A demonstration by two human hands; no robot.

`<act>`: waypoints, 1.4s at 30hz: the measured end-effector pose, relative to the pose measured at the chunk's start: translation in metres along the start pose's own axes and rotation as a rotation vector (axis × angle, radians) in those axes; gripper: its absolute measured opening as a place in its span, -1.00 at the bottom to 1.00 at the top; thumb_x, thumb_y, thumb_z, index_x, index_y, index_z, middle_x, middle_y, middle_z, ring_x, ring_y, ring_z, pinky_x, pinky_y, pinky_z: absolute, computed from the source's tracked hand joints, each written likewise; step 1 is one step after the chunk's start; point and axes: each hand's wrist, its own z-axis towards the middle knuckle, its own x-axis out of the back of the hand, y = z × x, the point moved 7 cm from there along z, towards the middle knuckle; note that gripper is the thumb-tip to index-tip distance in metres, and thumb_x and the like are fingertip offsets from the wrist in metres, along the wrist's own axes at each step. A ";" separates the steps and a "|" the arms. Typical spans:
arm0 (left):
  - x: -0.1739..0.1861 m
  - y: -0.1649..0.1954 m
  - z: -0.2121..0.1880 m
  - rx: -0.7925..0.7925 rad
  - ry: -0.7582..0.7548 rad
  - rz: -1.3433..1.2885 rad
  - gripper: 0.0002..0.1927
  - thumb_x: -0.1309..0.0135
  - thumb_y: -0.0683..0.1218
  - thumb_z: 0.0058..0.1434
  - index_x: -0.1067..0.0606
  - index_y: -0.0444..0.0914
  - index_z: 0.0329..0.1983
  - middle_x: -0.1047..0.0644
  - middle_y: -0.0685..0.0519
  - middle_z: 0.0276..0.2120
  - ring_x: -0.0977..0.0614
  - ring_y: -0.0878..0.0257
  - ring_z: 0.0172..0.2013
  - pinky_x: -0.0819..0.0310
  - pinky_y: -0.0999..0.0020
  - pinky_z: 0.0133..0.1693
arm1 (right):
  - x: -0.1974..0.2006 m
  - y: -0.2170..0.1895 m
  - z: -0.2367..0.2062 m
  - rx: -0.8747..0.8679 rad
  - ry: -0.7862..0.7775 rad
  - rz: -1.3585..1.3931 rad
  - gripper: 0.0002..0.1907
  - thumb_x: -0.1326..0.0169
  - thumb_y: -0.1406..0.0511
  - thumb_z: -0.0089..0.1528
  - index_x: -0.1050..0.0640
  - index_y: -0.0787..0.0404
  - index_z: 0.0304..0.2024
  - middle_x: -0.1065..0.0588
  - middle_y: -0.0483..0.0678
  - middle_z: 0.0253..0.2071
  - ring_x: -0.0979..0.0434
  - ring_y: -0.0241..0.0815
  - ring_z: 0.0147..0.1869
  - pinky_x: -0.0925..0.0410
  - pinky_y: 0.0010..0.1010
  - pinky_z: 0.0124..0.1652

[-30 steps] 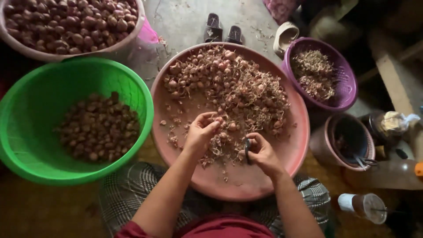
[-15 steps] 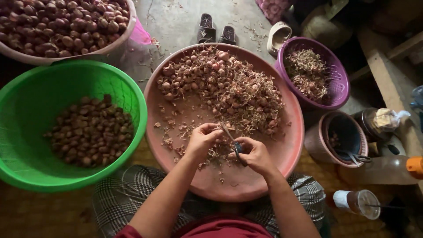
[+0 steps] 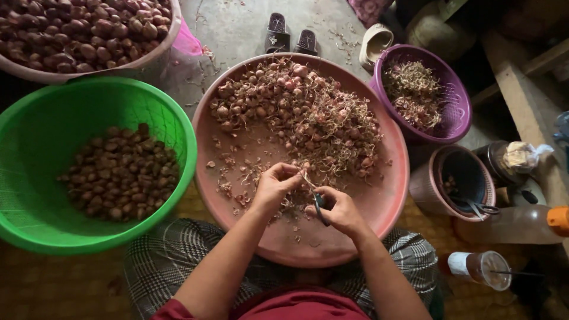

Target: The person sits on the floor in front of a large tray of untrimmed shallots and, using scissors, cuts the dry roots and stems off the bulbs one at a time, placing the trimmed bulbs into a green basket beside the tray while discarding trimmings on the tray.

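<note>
Where the two hands meet over the near half of the tray (image 3: 379,207), what they grip is hard to make out: the left hand (image 3: 275,186) pinches something small, likely a shallot, but the fingers hide it, and the right hand (image 3: 338,210) is closed on small dark-handled scissors (image 3: 317,201) whose blades are mostly covered. The tray's near rim is cut off by the person's forearms and checked lap cloth.

The tray is round, shallow, dull pink plastic. A heap of shallots (image 3: 296,115) with stringy roots and papery skins fills its far half; loose skin flakes lie scattered on the bare part near the hands.

To the left sits a green basin (image 3: 172,118), smooth-walled, holding a mound of trimmed brown bulbs (image 3: 118,172). Above it, a pale tub (image 3: 160,44), cut off by the frame edge, is piled with glossy red-brown shallots. To the right, a purple slotted basket (image 3: 459,112) holds dry root trimmings, and a small pink pot (image 3: 424,189) stands just beside the tray's right rim. A pair of dark sandals (image 3: 290,38) rests on the concrete floor beyond the tray.
</note>
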 end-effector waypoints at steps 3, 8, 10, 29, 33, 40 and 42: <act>-0.006 0.004 -0.004 -0.005 -0.025 0.103 -0.78 -0.26 -0.25 0.17 -0.57 -0.39 -0.12 -0.66 0.00 -0.26 -0.68 0.31 -0.26 -0.62 0.39 -0.16 | 0.003 0.004 0.000 -0.010 0.012 0.050 -0.53 -0.40 0.28 0.08 -0.59 0.30 0.00 -0.54 -0.22 -0.42 -0.43 -0.47 -0.43 -0.27 -0.57 -0.47; -0.008 0.012 -0.005 -0.042 -0.053 0.232 -0.80 -0.28 -0.25 0.17 -0.61 -0.37 -0.14 -0.65 0.03 -0.29 -0.64 0.37 -0.28 -0.58 0.44 -0.18 | 0.006 0.011 -0.005 -0.083 -0.024 0.138 -0.56 -0.36 0.27 0.11 -0.59 0.26 0.01 -0.51 -0.21 -0.47 -0.37 -0.47 -0.55 -0.23 -0.60 -0.57; -0.007 0.008 -0.005 -0.002 -0.053 0.242 -0.81 -0.27 -0.24 0.16 -0.61 -0.37 -0.15 -0.66 0.04 -0.30 -0.64 0.37 -0.30 -0.58 0.43 -0.20 | 0.006 0.014 -0.008 -0.109 -0.041 0.174 -0.60 -0.35 0.28 0.12 -0.59 0.24 -0.01 -0.50 -0.21 -0.49 -0.36 -0.47 -0.58 -0.21 -0.61 -0.60; -0.119 -0.004 0.054 -0.711 0.034 1.739 -0.86 -0.16 -0.18 0.16 -0.46 -0.16 -0.25 -0.48 -0.06 -0.22 -0.56 -0.03 -0.11 -0.55 0.09 -0.17 | 0.091 0.070 0.012 0.166 0.014 0.346 -0.70 -0.26 0.31 0.25 -0.50 0.19 -0.01 -0.43 -0.15 -0.37 -0.46 -0.35 -0.33 -0.40 -0.46 -0.33; -0.113 -0.008 0.049 -0.655 0.026 1.421 -0.81 -0.16 -0.13 0.15 -0.43 -0.26 -0.22 -0.49 -0.15 -0.26 -0.55 -0.11 -0.18 -0.49 0.03 -0.16 | 0.116 0.051 -0.005 0.364 0.226 0.392 -0.67 -0.29 0.40 0.19 -0.50 0.20 -0.03 -0.51 -0.15 -0.28 -0.50 -0.37 -0.27 -0.42 -0.50 -0.28; -0.125 -0.051 0.012 -0.214 -0.223 0.673 -0.78 -0.02 -0.06 0.37 -0.42 -0.28 -0.01 -0.53 0.04 -0.27 -0.53 0.35 -0.22 -0.49 0.37 -0.15 | 0.116 0.031 -0.020 0.427 0.172 0.411 -0.66 -0.27 0.48 0.14 -0.50 0.24 -0.06 -0.53 -0.17 -0.23 -0.51 -0.40 -0.23 -0.43 -0.54 -0.28; -0.123 -0.056 0.002 -0.099 -0.212 0.713 -0.75 -0.15 -0.04 0.34 -0.47 -0.28 -0.05 -0.51 0.07 -0.35 -0.48 0.37 -0.30 -0.43 0.39 -0.24 | 0.114 0.028 -0.022 0.429 0.174 0.425 -0.65 -0.28 0.49 0.13 -0.50 0.23 -0.06 -0.51 -0.16 -0.30 -0.51 -0.38 -0.29 -0.44 -0.53 -0.31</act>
